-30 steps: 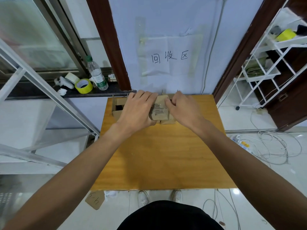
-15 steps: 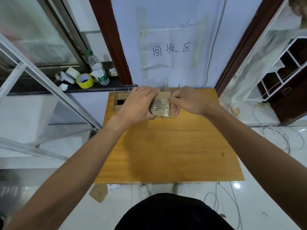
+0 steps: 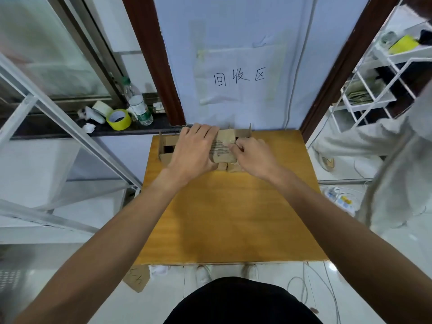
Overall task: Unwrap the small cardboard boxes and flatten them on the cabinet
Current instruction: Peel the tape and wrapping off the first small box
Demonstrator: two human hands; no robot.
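I read my left hand (image 3: 194, 148) as the anchor; its fingers lie across the top of the small cardboard box (image 3: 225, 139), thumb tucked at the near side, holding it down on the cabinet (image 3: 233, 218) so it cannot slide. My right hand (image 3: 254, 155) works the opening; its fingers are curled tight, thumb and forefinger pinching the clear wrap (image 3: 221, 149) at their tips, presumably to peel it off. The box sits between the two sets of fingers, at the cabinet's far edge; an open box (image 3: 166, 146) stands just beyond my left little finger. Both forearms reach out, wrists low over the wood.
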